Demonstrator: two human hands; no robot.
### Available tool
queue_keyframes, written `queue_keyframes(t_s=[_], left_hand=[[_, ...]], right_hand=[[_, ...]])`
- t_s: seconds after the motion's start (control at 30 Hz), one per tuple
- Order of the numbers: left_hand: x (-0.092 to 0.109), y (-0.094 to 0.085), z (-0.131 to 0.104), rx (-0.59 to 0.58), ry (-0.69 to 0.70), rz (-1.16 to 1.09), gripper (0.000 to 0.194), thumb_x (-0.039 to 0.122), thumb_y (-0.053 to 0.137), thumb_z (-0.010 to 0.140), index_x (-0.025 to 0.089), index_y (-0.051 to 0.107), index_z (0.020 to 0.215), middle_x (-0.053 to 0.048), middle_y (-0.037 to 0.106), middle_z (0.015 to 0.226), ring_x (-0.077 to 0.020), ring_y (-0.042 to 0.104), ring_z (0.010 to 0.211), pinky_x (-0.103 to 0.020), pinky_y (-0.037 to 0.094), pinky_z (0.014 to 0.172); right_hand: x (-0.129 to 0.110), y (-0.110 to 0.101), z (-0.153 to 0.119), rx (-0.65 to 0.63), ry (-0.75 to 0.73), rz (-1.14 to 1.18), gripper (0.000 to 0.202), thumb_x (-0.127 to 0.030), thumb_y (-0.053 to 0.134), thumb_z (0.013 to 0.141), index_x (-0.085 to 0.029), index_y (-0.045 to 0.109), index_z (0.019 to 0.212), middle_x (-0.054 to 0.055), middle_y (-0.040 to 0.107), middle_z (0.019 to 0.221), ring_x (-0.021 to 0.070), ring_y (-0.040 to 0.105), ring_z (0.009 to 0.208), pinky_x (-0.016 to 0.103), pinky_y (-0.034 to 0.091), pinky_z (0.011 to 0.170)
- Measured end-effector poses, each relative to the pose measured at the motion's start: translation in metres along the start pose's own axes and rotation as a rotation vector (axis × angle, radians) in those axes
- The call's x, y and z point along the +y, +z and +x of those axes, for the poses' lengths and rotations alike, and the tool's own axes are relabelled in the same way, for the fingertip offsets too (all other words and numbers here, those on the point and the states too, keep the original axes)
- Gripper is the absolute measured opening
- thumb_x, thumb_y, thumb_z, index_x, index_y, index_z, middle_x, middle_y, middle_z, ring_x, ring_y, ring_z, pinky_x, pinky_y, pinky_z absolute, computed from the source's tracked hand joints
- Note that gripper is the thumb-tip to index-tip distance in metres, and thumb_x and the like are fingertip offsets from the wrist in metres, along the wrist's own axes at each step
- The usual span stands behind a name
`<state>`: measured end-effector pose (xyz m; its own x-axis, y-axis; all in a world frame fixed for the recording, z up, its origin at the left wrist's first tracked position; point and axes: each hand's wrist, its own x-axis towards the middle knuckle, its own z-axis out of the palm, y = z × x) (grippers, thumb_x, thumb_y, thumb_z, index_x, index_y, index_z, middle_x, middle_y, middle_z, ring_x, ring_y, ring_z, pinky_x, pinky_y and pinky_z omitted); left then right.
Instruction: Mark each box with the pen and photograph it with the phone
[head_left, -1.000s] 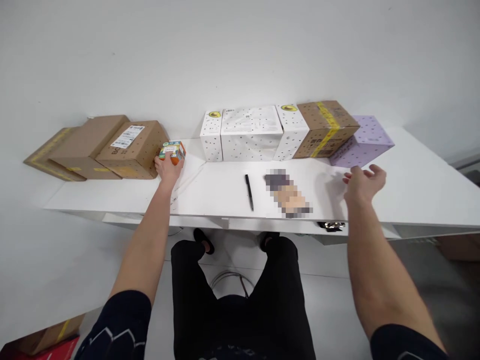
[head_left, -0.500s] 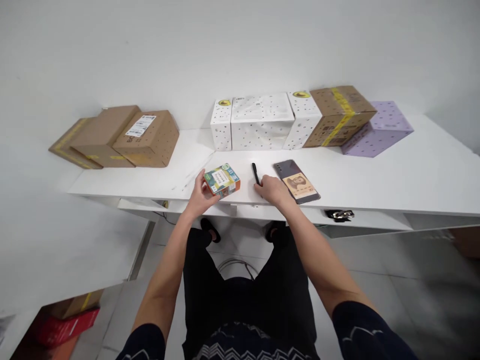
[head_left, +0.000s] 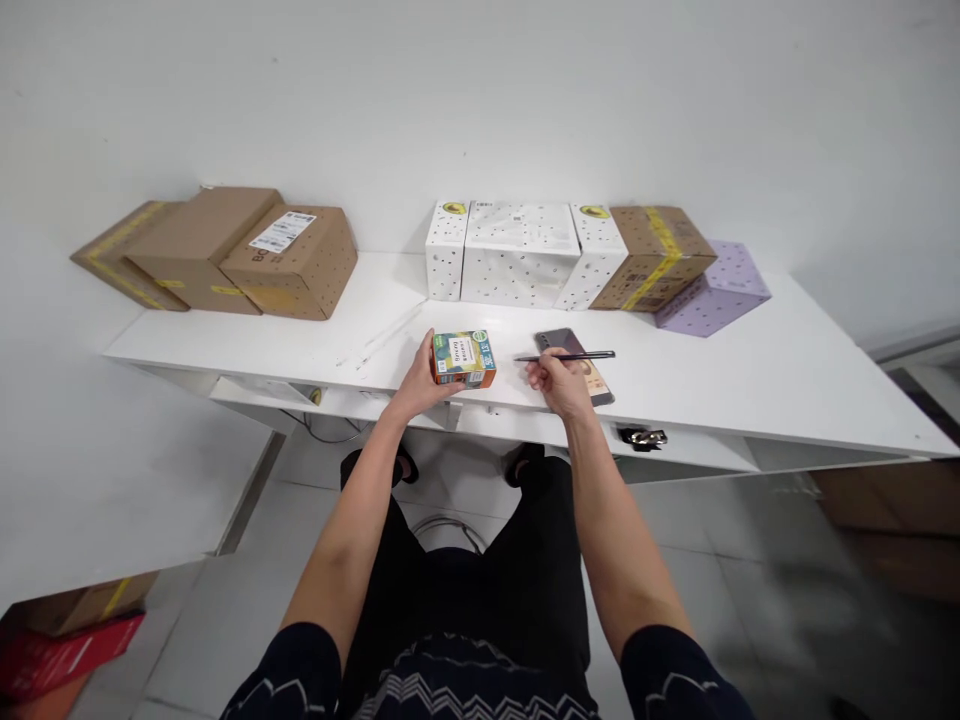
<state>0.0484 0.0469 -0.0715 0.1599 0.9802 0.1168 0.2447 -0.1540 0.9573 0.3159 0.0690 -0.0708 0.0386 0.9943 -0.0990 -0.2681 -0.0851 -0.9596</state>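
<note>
My left hand (head_left: 426, 385) is wrapped round the left side of a small printed carton (head_left: 463, 358), coloured green, yellow and blue on top with an orange side. My right hand (head_left: 559, 382) pinches a black pen (head_left: 589, 355), held nearly level with its thin tip pointing left toward the carton. Under and behind that hand lies a dark phone (head_left: 555, 340) with a picture on its lower part; the hand hides some of it. The carton and phone are on the white table (head_left: 697, 390).
White patterned boxes (head_left: 517, 270), a taped brown box (head_left: 652, 260) and a purple box (head_left: 716, 290) line the wall. More brown cartons (head_left: 300, 265) stand at the left. A metal-and-black object (head_left: 643, 438) sits on the shelf below the tabletop. Cables (head_left: 450, 527) lie on the floor.
My right hand has lifted the pen from the tabletop and turned it level, tip to the left. The carton in my left hand has turned a little. The camera view has shifted.
</note>
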Motion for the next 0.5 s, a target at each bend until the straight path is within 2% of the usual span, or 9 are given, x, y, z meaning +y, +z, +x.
queue_keyframes(t_s=[0.1,0.27,0.4,0.5], left_hand=[[-0.004,0.002,-0.001,0.024,-0.021,0.007,0.125,0.039,0.088,0.066,0.029,0.007,0.161,-0.014,0.031,0.163,-0.0355,0.035,0.148,-0.051,0.032,0.120],[-0.007,0.000,0.000,0.033,-0.006,0.062,0.120,0.043,0.087,0.066,0.027,0.015,0.161,-0.013,0.034,0.162,-0.0365,0.036,0.147,-0.052,0.029,0.121],[-0.012,-0.001,0.002,0.027,-0.006,0.122,0.120,0.047,0.086,0.067,0.029,0.014,0.161,-0.013,0.028,0.164,-0.0364,0.033,0.148,-0.052,0.028,0.122],[-0.019,0.000,0.003,0.038,0.055,0.096,0.119,0.048,0.086,0.066,0.029,0.016,0.160,-0.013,0.033,0.161,-0.0364,0.036,0.146,-0.053,0.032,0.120]], right_hand=[[0.004,0.002,-0.003,0.038,-0.068,0.057,0.031,-0.039,0.070,0.069,-0.025,0.045,0.082,-0.006,0.065,0.061,0.0089,0.056,0.047,0.018,0.040,0.045],[0.012,0.006,-0.005,0.054,-0.143,-0.006,0.025,-0.040,0.064,0.076,-0.023,0.059,0.093,-0.003,0.069,0.073,0.0088,0.059,0.053,0.021,0.047,0.051],[0.023,0.006,-0.002,0.069,-0.183,-0.124,0.028,-0.046,0.060,0.082,-0.023,0.063,0.098,0.001,0.070,0.083,0.0111,0.061,0.057,0.025,0.050,0.055],[0.032,0.009,0.003,0.122,-0.311,-0.364,0.030,-0.045,0.052,0.090,-0.022,0.064,0.106,0.005,0.071,0.094,0.0164,0.064,0.067,0.032,0.054,0.063]])
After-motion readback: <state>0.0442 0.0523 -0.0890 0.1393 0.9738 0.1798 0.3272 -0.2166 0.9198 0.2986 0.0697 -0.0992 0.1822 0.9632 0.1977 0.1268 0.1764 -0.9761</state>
